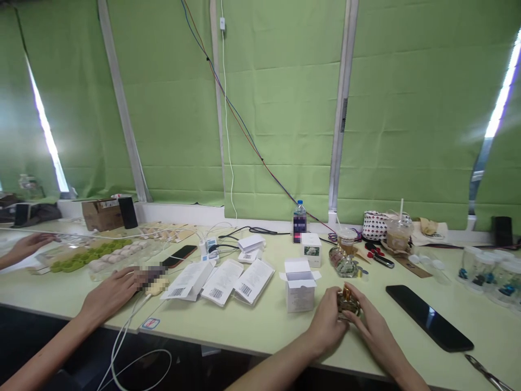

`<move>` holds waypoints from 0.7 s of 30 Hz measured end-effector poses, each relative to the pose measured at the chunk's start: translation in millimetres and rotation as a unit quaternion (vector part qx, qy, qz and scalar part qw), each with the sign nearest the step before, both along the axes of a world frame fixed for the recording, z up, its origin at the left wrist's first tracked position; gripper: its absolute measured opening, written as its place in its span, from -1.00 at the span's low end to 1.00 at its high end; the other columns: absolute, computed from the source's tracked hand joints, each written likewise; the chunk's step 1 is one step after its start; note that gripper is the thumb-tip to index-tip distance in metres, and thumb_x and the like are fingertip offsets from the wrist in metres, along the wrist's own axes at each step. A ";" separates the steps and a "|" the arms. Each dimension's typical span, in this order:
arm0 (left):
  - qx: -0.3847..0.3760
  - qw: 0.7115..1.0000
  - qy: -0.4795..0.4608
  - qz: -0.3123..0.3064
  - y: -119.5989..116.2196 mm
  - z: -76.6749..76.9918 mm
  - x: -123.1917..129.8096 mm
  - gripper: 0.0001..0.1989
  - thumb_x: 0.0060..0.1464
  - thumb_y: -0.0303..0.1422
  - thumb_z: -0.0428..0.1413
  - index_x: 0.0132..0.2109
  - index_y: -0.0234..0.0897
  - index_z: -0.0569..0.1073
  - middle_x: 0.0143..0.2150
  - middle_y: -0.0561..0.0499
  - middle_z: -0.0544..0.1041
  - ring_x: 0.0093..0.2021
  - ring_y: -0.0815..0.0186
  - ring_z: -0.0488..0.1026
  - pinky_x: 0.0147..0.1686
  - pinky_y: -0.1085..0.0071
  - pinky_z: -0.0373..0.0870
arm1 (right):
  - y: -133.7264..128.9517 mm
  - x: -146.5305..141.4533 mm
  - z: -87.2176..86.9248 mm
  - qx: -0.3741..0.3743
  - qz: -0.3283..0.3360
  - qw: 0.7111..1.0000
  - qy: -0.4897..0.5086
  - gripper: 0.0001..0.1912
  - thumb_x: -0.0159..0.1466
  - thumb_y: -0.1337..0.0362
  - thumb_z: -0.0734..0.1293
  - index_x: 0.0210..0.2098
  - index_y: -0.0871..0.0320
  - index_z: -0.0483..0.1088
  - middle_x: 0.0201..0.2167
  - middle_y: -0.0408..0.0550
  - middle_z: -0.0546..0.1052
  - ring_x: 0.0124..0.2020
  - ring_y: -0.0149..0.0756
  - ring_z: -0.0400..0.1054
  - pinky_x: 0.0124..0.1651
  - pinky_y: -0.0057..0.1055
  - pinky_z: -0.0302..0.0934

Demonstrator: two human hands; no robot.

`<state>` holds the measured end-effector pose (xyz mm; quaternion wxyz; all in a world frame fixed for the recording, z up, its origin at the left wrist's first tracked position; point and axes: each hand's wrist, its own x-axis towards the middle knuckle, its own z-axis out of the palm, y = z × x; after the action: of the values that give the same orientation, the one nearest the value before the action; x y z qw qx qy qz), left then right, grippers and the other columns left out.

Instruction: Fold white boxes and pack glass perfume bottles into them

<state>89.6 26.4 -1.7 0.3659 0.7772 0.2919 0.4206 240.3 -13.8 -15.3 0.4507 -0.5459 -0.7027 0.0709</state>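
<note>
Near the table's front edge, my left hand (328,323) and my right hand (369,320) are both closed around a small glass perfume bottle (349,308) with a gold-coloured neck. The fingers cover part of the bottle. To the left of my hands stands a white carton (300,296) with its top flaps open. Behind it is a closed white box (311,248) with a picture on its front. Beyond my hands, a second shaped glass bottle (344,265) rests on the table, with small loose pieces (361,272) beside it.
A black phone (429,317) and metal pliers (486,372) lie to the right, near several clear jars (486,271). Flattened white cartons (222,281) spread leftward. A co-worker's hand (112,293) rests by another phone (179,256). Drink cups (398,233) and a bottle (299,222) stand behind.
</note>
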 end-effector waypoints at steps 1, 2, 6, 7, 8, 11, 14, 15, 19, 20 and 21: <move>0.034 0.999 0.020 0.001 -4.1 -1.3 -3.4 -0.29 -0.24 -0.65 0.11 0.15 -0.30 0.23 0.09 -0.16 0.37 0.10 0.09 0.31 0.12 0.15 0.25 | -0.1 0.8 -0.2 0.008 0.000 1.000 -0.004 -0.49 0.34 0.21 0.13 0.27 -0.05 0.00 0.15 -0.01 0.33 0.17 -0.15 0.25 0.15 -0.18 0.22; 0.085 0.995 0.048 0.008 -9.1 -2.5 -7.7 -0.22 -0.22 -0.66 0.09 0.22 -0.32 0.14 0.17 -0.21 0.29 0.18 0.07 0.23 0.18 0.11 0.19 | -0.2 1.5 -0.4 0.015 0.004 1.000 -0.008 -0.49 0.35 0.24 0.11 0.28 -0.05 -0.02 0.14 -0.01 0.34 0.16 -0.17 0.26 0.14 -0.19 0.24; 0.364 0.919 0.127 0.082 -27.3 -5.6 -33.1 -0.31 -0.03 -0.64 0.01 0.26 -0.33 0.06 0.22 -0.25 0.22 0.30 0.07 0.07 0.19 0.10 0.22 | -1.5 0.7 -0.1 0.036 0.034 0.999 -0.023 -0.49 0.35 0.34 0.08 0.27 -0.07 0.02 0.11 -0.04 0.36 0.13 -0.26 0.29 0.09 -0.31 0.29; 0.440 0.885 0.115 0.105 -29.2 -5.3 -40.9 -0.37 -0.01 -0.65 0.00 0.22 -0.31 0.12 0.15 -0.20 0.29 0.29 0.09 0.09 0.22 0.08 0.18 | -2.1 0.0 -0.1 0.044 0.034 0.998 -0.024 -0.51 0.34 0.36 0.07 0.24 -0.07 0.06 0.10 -0.04 0.37 0.12 -0.27 0.30 0.08 -0.33 0.30; 0.503 0.850 0.088 0.133 -29.4 -4.1 -48.8 -0.42 -0.01 -0.65 0.01 0.18 -0.29 0.18 0.09 -0.16 0.34 0.27 0.11 0.13 0.24 0.06 0.12 | -2.8 -0.8 -0.2 0.053 0.029 0.998 -0.024 -0.53 0.34 0.36 0.07 0.22 -0.06 0.11 0.09 -0.05 0.38 0.12 -0.26 0.31 0.07 -0.34 0.31; 0.518 0.816 0.018 0.257 -22.3 4.1 -70.6 -0.48 0.01 -0.62 0.06 0.12 -0.20 0.22 0.05 -0.11 0.32 0.28 0.08 0.10 0.26 -0.03 0.03 | -4.7 -2.9 -1.9 0.077 0.002 0.997 -0.006 -0.60 0.34 0.33 0.10 0.15 -0.02 0.19 0.05 -0.04 0.42 0.06 -0.22 0.37 0.02 -0.31 0.35; 0.333 0.883 0.025 0.329 -10.9 14.8 -86.0 -0.41 0.07 -0.51 0.09 0.21 -0.14 0.09 0.27 -0.19 0.05 0.36 -0.03 -0.11 0.24 -0.13 -0.02 | -4.5 -3.5 -6.4 0.085 -0.037 0.995 0.029 -0.64 0.34 0.25 0.13 0.13 0.00 0.19 0.01 -0.02 0.45 -0.05 -0.18 0.44 -0.02 -0.23 0.37; 0.276 0.906 0.027 0.320 -7.6 17.3 -89.3 -0.36 0.08 -0.49 0.10 0.25 -0.11 0.04 0.33 -0.18 -0.06 0.37 -0.03 -0.16 0.24 -0.12 -0.03 | -3.9 -3.2 -8.4 0.088 -0.046 0.994 0.041 -0.64 0.34 0.22 0.13 0.13 0.00 0.19 0.01 -0.01 0.45 -0.07 -0.17 0.45 -0.02 -0.19 0.37; 0.102 0.968 -0.011 0.231 0.4 19.0 -94.7 -0.27 0.04 -0.51 0.11 0.29 -0.09 0.01 0.38 -0.13 -0.11 0.36 0.05 -0.08 0.24 0.03 0.06 | -0.7 -1.9 -16.2 0.120 -0.062 0.986 0.094 -0.63 0.31 0.15 0.19 0.10 0.01 0.22 0.04 0.02 0.41 -0.02 -0.10 0.41 0.04 -0.05 0.32; 0.075 0.974 -0.025 0.212 1.0 18.2 -94.8 -0.32 0.05 -0.52 0.09 0.28 -0.12 0.06 0.35 -0.13 0.01 0.33 0.07 0.01 0.23 0.06 0.10 | -0.4 -2.2 -17.2 0.125 -0.064 0.983 0.115 -0.62 0.30 0.14 0.21 0.09 0.02 0.23 0.05 0.02 0.41 -0.01 -0.09 0.40 0.05 -0.03 0.31; 0.056 0.979 -0.036 0.195 1.3 17.2 -94.8 -0.38 0.06 -0.53 0.06 0.25 -0.14 0.12 0.29 -0.14 0.14 0.29 0.10 0.11 0.21 0.10 0.14 | -0.5 -3.1 -17.4 0.127 -0.066 0.979 0.144 -0.61 0.28 0.12 0.23 0.08 0.03 0.24 0.04 0.03 0.40 0.00 -0.08 0.39 0.05 -0.03 0.31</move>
<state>-5.2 27.6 15.5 0.2430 0.7088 0.4003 0.5275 237.2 -14.2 -32.7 0.6169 -0.5135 -0.5958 0.0286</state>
